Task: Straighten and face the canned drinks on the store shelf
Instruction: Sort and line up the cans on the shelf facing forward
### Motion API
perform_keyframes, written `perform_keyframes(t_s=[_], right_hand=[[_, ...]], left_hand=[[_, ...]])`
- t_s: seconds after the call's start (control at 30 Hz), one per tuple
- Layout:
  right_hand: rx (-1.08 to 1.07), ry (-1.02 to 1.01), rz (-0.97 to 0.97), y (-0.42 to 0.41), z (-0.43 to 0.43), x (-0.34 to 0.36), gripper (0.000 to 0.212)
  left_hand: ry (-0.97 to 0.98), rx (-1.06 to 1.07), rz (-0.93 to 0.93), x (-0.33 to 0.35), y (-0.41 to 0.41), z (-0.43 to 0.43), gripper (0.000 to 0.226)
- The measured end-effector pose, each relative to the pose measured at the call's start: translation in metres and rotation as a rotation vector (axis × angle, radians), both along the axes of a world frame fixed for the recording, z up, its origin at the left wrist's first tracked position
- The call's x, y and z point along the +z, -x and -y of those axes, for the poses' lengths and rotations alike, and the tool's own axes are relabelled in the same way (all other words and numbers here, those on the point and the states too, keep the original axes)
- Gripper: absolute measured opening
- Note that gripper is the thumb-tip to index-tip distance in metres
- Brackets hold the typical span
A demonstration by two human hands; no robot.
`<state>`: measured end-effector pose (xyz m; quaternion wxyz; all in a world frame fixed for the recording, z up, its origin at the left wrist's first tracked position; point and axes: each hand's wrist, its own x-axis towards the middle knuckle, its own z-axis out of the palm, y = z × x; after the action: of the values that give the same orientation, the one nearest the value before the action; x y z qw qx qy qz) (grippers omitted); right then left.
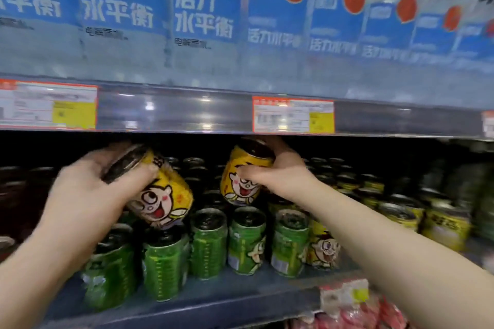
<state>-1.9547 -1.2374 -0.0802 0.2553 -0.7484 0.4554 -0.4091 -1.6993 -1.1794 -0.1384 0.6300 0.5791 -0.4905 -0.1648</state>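
Two yellow metal drink cans with a cartoon face print are lifted off the shelf, one per hand. Left hand (88, 189) is wrapped around the top end of the left yellow can (160, 195), fingers over the lid rim; the can is tilted hard, lid toward upper left, base down-right, face print pointing out. Its base sits just above the lid of a green can below; contact unclear because of blur.

Right hand (278, 171) is clamped on the right yellow can (242, 176) from the right side, thumb across the front below the rim, fingers behind the top. That can is close to upright, leaning slightly, dark lid near the underside of the upper shelf. It hangs over the front row, just above a green can's lid.

Front row on the blue-grey shelf board (213, 294): green cartoon-print cans (208, 243) standing upright side by side, labels turned at mixed angles. One more yellow cartoon can (322, 246) stands at the right end of that row, touching the last green one. Behind are more rows of cans, only dark lids visible. Further right are yellow-banded cans (443, 227), blurred.

Upper shelf edge (187, 112) carries two orange-framed price tags (292, 115). Above it are clear bottles with blue labels (205, 13), Chinese text and fruit graphics. Bottom right: red-and-white packaged goods (352, 307), blurred.
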Motion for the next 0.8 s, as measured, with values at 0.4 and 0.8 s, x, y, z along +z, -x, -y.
perform_keyframes(t_s=[0.4, 0.8], right_hand=[[-0.057, 0.040, -0.308, 0.209, 0.037, -0.008, 0.063], [0.012, 0.115, -1.149, 0.220, 0.059, -0.051, 0.080]], left_hand=[[0.071, -0.277, 0.095, 0.029, 0.201, 0.022, 0.062], [0.076, -0.109, 0.082, 0.014, 0.245, 0.018, 0.033]])
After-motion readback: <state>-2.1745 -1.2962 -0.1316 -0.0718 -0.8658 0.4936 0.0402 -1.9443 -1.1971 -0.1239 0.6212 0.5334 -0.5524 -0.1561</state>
